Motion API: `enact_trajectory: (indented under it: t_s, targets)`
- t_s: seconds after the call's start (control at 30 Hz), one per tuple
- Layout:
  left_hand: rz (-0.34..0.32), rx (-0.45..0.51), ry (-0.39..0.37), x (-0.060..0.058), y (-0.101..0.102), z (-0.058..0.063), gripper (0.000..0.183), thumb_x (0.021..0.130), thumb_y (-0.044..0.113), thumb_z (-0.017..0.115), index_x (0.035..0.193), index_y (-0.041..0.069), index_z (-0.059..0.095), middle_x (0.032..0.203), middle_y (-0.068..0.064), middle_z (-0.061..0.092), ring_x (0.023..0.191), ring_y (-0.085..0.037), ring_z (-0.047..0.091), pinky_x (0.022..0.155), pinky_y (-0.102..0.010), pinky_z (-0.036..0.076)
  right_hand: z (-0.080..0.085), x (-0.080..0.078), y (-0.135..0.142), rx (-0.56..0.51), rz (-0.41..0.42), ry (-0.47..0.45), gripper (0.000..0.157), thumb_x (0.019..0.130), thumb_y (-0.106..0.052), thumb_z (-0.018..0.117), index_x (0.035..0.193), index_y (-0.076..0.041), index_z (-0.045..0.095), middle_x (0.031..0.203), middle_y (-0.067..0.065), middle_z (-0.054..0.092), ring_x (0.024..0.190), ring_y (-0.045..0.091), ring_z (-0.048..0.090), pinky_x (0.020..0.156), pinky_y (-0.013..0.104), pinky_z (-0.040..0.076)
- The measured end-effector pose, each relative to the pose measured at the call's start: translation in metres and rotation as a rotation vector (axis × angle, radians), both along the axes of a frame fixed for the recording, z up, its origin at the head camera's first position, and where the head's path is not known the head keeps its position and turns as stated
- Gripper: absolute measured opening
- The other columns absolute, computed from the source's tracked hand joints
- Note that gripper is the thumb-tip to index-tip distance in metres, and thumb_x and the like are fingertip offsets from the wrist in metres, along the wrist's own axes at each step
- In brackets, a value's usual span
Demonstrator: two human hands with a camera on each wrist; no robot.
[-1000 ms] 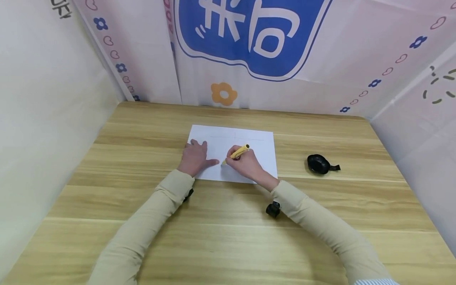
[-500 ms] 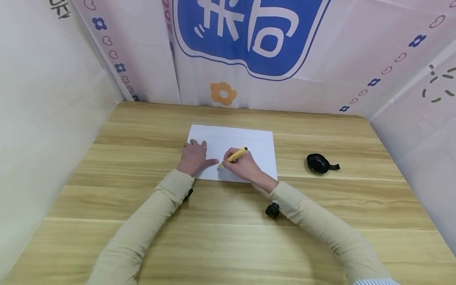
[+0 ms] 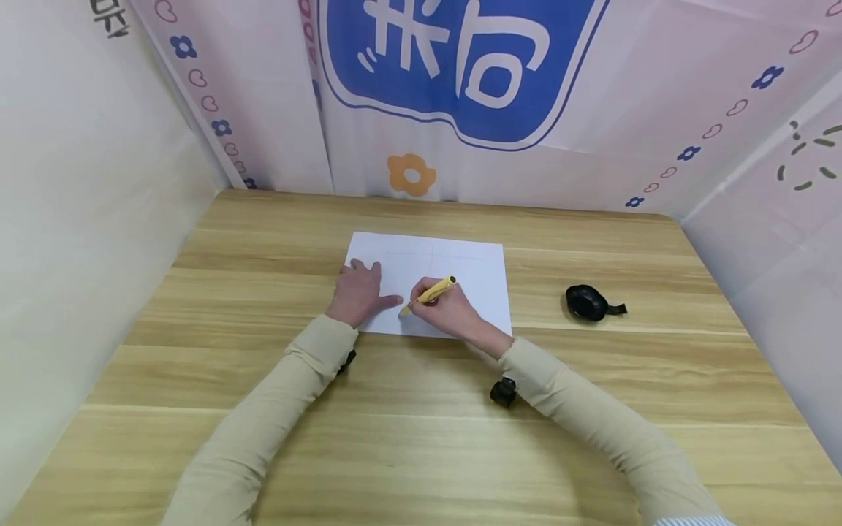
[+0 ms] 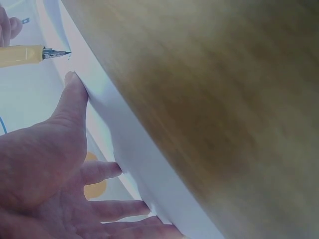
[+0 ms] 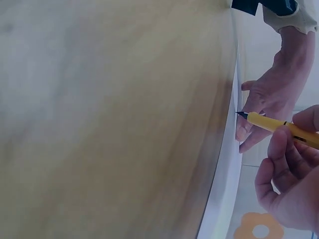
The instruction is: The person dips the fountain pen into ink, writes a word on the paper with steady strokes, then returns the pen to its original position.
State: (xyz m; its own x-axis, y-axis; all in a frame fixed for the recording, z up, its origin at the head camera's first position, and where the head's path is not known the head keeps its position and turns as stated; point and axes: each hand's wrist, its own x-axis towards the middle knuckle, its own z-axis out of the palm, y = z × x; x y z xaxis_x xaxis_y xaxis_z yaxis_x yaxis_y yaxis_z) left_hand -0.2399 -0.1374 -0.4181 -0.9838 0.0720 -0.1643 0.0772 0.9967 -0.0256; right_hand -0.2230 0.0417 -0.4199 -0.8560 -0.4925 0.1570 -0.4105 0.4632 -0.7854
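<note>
A white sheet of paper (image 3: pixel 476 274) lies on the wooden table, with a faint long line crossed by a short one near its far edge. My left hand (image 3: pixel 357 292) rests on the paper's left side, fingers spread and thumb pointing right. My right hand (image 3: pixel 454 314) pinches a yellow fountain pen (image 3: pixel 435 289) between thumb and fingers. In the left wrist view the pen's metal nib (image 4: pixel 56 53) meets the paper beside a tiny dark mark, just beyond my left thumb (image 4: pixel 73 99). The right wrist view shows the pen tilted, its nib at the sheet.
To the right of the paper lies a small black pan-shaped object (image 3: pixel 587 302) with a short handle. Black wrist devices (image 3: pixel 503 392) sit under both cuffs. Printed cloth walls (image 3: pixel 559 175) stand at the table's back and sides.
My right hand has moved the pen slightly left and toward the sheet's near edge. My left hand has stayed in place on the paper.
</note>
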Motion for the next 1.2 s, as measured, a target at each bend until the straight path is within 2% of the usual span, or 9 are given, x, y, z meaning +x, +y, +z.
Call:
enact_trajectory:
  t_s: [0.17, 0.3, 0.53, 0.67, 0.87, 1.03, 1.2]
  targets:
    - [-0.001, 0.005, 0.005, -0.001, -0.001, -0.001, 0.086, 0.082, 0.065, 0.056, 0.137, -0.001, 0.044, 0.128, -0.038, 0.047, 0.108, -0.049, 0.055, 0.075, -0.044, 0.057, 0.001, 0.0, 0.0, -0.011, 0.006, 0.002, 0.004, 0.083, -0.01, 0.063, 0.081, -0.007, 0.064, 0.073, 0.004, 0.063, 0.06, 0.007, 0.047, 0.053, 0.017, 0.038]
    - [0.002, 0.022, 0.016, -0.002, -0.002, -0.002, 0.086, 0.081, 0.066, 0.057, 0.135, -0.001, 0.045, 0.125, -0.037, 0.049, 0.105, -0.048, 0.056, 0.074, -0.044, 0.057, 0.006, -0.01, 0.007, -0.046, -0.031, -0.02, 0.004, 0.084, -0.008, 0.063, 0.083, -0.005, 0.064, 0.076, 0.007, 0.064, 0.061, 0.008, 0.048, 0.053, 0.017, 0.04]
    - [0.01, 0.016, 0.018, 0.0, -0.002, 0.001, 0.087, 0.081, 0.065, 0.058, 0.135, -0.001, 0.046, 0.122, -0.036, 0.05, 0.102, -0.046, 0.058, 0.071, -0.042, 0.057, 0.02, -0.055, 0.026, -0.096, -0.275, -0.096, 0.009, 0.085, -0.012, 0.061, 0.088, -0.004, 0.063, 0.081, 0.008, 0.064, 0.063, 0.01, 0.056, 0.055, 0.019, 0.045]
    - [0.008, 0.01, 0.005, 0.001, -0.001, 0.0, 0.087, 0.081, 0.066, 0.057, 0.137, 0.0, 0.044, 0.122, -0.035, 0.05, 0.102, -0.045, 0.058, 0.07, -0.041, 0.056, 0.02, -0.075, 0.032, -0.065, -0.364, -0.134, 0.012, 0.086, -0.015, 0.059, 0.09, -0.005, 0.062, 0.079, 0.007, 0.063, 0.065, 0.012, 0.058, 0.057, 0.02, 0.046]
    - [0.006, 0.013, -0.001, 0.003, 0.0, 0.0, 0.087, 0.081, 0.066, 0.057, 0.138, 0.001, 0.043, 0.121, -0.034, 0.051, 0.1, -0.042, 0.058, 0.068, -0.039, 0.056, 0.015, -0.087, 0.028, -0.02, -0.368, -0.153, 0.012, 0.087, -0.016, 0.058, 0.093, -0.005, 0.06, 0.085, 0.008, 0.063, 0.068, 0.012, 0.058, 0.058, 0.019, 0.045]
    - [-0.004, 0.009, 0.011, 0.003, 0.0, 0.0, 0.088, 0.081, 0.066, 0.057, 0.138, 0.001, 0.044, 0.12, -0.034, 0.052, 0.099, -0.043, 0.059, 0.068, -0.039, 0.057, 0.011, -0.09, 0.024, 0.015, -0.364, -0.116, 0.012, 0.087, -0.016, 0.057, 0.093, -0.006, 0.061, 0.085, 0.01, 0.065, 0.066, 0.011, 0.057, 0.056, 0.019, 0.042]
    - [0.003, 0.003, 0.014, 0.003, -0.002, 0.0, 0.088, 0.081, 0.067, 0.057, 0.138, 0.001, 0.044, 0.12, -0.034, 0.052, 0.099, -0.042, 0.059, 0.068, -0.039, 0.056, 0.01, -0.092, 0.023, 0.03, -0.362, -0.128, 0.012, 0.087, -0.015, 0.057, 0.094, -0.006, 0.06, 0.085, 0.008, 0.063, 0.065, 0.011, 0.054, 0.056, 0.019, 0.04]
